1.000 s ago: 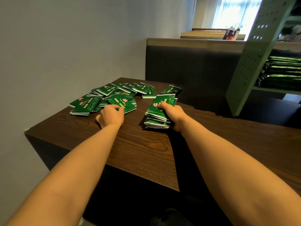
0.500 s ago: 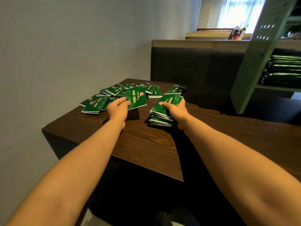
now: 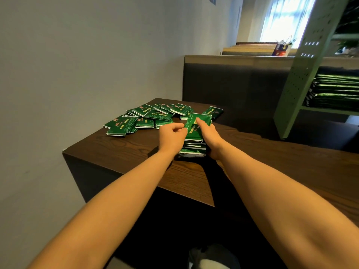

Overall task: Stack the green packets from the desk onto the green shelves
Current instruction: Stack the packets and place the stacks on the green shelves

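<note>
On the dark wood desk point(image 3: 124, 154), the right hand point(image 3: 210, 136) is gripping the packet stack point(image 3: 193, 147) while the left hand point(image 3: 172, 135), fingers pinched, is laying the top packet point(image 3: 192, 131); squaring edges under the fingertips should steady it.

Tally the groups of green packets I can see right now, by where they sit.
Neat stack on the desk, under both hands: 1
Loose scattered spread on the desk: 1
Stacked batch on the green shelf: 1
Total: 3 groups
</note>
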Demonstrator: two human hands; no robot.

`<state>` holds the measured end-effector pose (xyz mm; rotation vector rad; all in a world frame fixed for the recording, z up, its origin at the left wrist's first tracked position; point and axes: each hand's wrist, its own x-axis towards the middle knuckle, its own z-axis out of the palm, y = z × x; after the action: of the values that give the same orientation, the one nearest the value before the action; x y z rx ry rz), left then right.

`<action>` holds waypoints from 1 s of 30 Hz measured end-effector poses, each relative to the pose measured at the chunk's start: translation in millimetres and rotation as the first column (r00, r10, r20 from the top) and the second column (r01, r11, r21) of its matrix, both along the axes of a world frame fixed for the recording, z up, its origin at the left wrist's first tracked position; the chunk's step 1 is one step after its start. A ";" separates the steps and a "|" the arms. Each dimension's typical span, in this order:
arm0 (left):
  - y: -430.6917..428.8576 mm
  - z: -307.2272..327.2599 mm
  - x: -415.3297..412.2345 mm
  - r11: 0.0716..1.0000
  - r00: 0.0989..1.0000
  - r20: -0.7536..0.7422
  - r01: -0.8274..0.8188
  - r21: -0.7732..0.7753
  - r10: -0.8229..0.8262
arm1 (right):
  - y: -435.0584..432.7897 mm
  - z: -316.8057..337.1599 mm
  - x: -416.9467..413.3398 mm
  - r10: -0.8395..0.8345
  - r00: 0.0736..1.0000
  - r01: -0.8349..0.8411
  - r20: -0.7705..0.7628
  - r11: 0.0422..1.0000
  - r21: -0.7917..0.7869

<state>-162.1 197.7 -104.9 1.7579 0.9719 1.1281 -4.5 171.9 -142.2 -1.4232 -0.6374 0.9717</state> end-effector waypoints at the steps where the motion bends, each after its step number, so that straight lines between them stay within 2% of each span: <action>1: -0.9 0.1 -2.0 1.000 1.000 -0.008 -0.001 0.007 0.001 | -16.5 20.7 -21.1 -0.013 1.000 0.013 0.020 1.000 0.022; 6: -0.1 -0.7 -13.2 1.000 1.000 0.005 -0.005 0.009 0.005 | -24.4 33.5 -36.8 -0.011 1.000 0.010 0.022 0.999 0.052; 9: 1.7 6.6 -15.3 0.997 1.000 0.017 0.002 -0.071 -0.001 | -20.0 27.0 -39.1 0.008 0.997 -0.014 0.072 0.997 0.076; 11: 4.5 11.4 -15.4 0.993 1.000 0.008 0.001 -0.114 0.000 | -9.1 10.5 -29.2 -0.065 0.995 0.061 0.070 0.996 0.064; 18: 13.9 19.6 -15.1 0.978 0.987 0.096 -0.111 -0.175 0.129 | -13.5 5.0 -27.9 -0.107 0.992 0.097 0.069 0.987 0.131; 20: 18.4 24.7 -18.4 0.980 0.976 0.110 -0.181 -0.081 0.190 | -3.5 -7.6 -16.5 -0.115 0.991 0.107 0.075 0.989 0.098; 22: 22.0 28.6 -23.3 0.948 0.971 0.027 -0.238 0.209 0.238 | 8.1 -20.7 -5.4 -0.124 0.988 0.119 0.094 0.991 0.058; 24: 18.9 30.3 -24.6 0.873 0.974 -0.081 -0.151 0.464 0.211 | 14.6 -23.9 -1.9 -0.140 0.986 0.135 0.089 0.989 0.051; 25: 15.0 29.6 -23.6 0.846 0.976 -0.135 -0.077 0.527 0.173 | 5.7 -12.0 -12.2 -0.150 0.985 0.147 0.081 0.988 0.041; 27: 5.1 24.2 -18.3 0.822 0.972 -0.223 0.065 0.566 0.077 | -14.3 18.1 -39.3 -0.170 0.983 0.169 0.067 0.986 0.015; 30: -9.2 11.1 -9.4 0.819 0.951 -0.299 0.228 0.526 -0.073 | -22.5 32.3 -48.4 -0.175 0.984 0.175 0.019 0.985 -0.008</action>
<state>-171.5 188.5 -93.8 2.4686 0.6640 1.1628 -52.9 149.4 -109.8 -1.4716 -0.5118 0.8250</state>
